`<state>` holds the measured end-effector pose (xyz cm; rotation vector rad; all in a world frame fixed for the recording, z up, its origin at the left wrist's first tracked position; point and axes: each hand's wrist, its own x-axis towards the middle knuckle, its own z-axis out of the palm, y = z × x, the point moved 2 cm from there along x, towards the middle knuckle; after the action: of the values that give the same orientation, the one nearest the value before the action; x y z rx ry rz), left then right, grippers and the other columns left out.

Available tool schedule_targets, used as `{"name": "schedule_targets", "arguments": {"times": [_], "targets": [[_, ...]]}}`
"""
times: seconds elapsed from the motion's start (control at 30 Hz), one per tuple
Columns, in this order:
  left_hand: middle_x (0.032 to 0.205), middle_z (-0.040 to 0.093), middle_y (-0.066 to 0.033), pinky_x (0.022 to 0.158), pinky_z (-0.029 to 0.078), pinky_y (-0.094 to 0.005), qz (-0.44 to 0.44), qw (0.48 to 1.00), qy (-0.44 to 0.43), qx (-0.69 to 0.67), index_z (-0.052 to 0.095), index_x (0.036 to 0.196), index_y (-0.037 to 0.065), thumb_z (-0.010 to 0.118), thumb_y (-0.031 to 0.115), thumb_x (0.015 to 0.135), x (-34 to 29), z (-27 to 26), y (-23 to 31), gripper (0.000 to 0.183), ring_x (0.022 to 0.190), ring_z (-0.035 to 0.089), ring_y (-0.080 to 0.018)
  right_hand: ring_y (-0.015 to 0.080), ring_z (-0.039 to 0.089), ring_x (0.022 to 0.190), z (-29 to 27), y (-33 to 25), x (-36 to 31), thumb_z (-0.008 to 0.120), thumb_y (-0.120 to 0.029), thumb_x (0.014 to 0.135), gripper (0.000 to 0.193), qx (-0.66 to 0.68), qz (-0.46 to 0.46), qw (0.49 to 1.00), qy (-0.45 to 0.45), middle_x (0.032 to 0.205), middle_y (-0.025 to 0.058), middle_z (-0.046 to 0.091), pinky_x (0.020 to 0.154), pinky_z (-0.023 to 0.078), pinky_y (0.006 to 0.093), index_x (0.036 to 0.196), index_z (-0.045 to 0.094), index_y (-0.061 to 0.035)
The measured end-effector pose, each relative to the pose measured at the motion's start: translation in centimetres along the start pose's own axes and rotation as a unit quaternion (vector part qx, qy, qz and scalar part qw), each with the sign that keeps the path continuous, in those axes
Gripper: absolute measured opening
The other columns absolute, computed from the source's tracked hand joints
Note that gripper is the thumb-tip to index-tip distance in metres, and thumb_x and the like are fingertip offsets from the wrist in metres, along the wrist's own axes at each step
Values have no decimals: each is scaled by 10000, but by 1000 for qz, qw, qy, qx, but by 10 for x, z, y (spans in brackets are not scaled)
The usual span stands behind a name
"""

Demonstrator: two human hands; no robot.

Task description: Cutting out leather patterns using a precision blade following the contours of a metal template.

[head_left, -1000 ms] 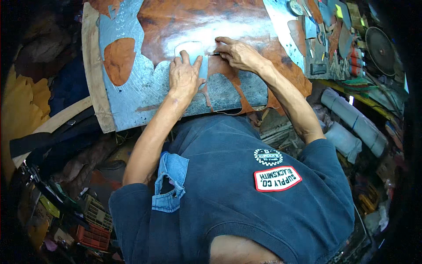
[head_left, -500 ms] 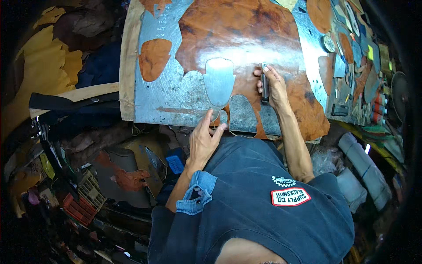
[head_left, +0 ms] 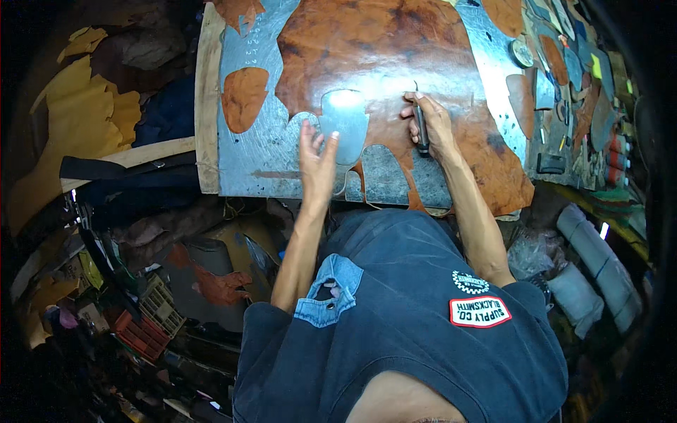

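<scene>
A large mottled brown leather hide [head_left: 395, 42] lies on a scratched grey metal sheet [head_left: 271, 151] on the bench. Over the hide's lower left edge rests a smooth grey template [head_left: 345, 130], rounded at the bottom with small notches at its sides. My left hand [head_left: 319, 158] is open, slightly blurred, at the template's left side. Its thumb overlaps the template; whether it touches I cannot tell. To the right of the template, my right hand [head_left: 436, 127] grips a dark-handled knife [head_left: 422, 130], its small thin blade pointing away from me over the hide.
A cut leather piece [head_left: 244, 99] lies at the left of the metal sheet. Narrow leather strips border a cut-out at the near edge. A round tin [head_left: 520, 53] stands at right, beside many scraps and tools. Yellow leather [head_left: 74, 127] hangs far left; a red crate [head_left: 141, 335] sits below.
My left hand has moved away from me, from the template's lower end to its left side, with fingers spread. My right hand keeps the knife and has turned slightly, so the blade now shows.
</scene>
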<state>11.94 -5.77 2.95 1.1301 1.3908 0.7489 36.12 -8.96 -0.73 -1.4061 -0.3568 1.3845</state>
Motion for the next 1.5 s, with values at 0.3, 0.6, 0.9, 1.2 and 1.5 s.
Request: {"name": "schedule_targets", "arguments": {"times": [0.3, 0.6, 0.9, 1.2, 1.5], "targets": [[1171, 641, -91, 893, 467, -294, -50, 986, -148, 66, 517, 1323, -75, 600, 175, 959, 43, -20, -5, 450, 1015, 604, -157, 82, 509, 431, 6, -10, 3, 601, -339, 961, 305, -91, -4, 995, 32, 721, 50, 643, 369, 412, 229, 955, 650, -37], [1081, 669, -90, 855, 490, -273, -58, 978, -173, -100, 615, 1144, -55, 580, 115, 969, 44, -37, -5, 246, 949, 621, -132, 78, 499, 429, 34, -14, -26, 661, -402, 913, 341, -184, 12, 983, 6, 573, 5, 565, 386, 377, 238, 919, 651, -61], [1143, 646, -115, 938, 463, -302, 2, 975, -173, -143, 583, 1192, -47, 584, 150, 972, 53, -65, 20, 295, 1048, 596, -159, 139, 540, 422, 86, 44, -32, 708, -261, 862, 256, -138, -50, 988, 42, 533, 47, 574, 409, 421, 272, 838, 644, -14], [1255, 622, -129, 954, 466, -279, 37, 992, -85, -86, 452, 1386, -38, 574, 65, 954, 172, -206, 13, 461, 1096, 608, -165, 93, 495, 438, 46, 30, -34, 608, -119, 891, 209, -107, -46, 981, 158, 594, 23, 537, 382, 417, 249, 1058, 547, -10], [1240, 627, -171, 915, 477, -248, -49, 993, -84, -61, 371, 1444, -53, 535, -19, 941, 180, -207, -19, 530, 1077, 613, -150, 85, 476, 423, 57, 33, -36, 599, -88, 888, 503, -117, -73, 975, 173, 606, 11, 535, 374, 405, 236, 1350, 427, 12]]}}
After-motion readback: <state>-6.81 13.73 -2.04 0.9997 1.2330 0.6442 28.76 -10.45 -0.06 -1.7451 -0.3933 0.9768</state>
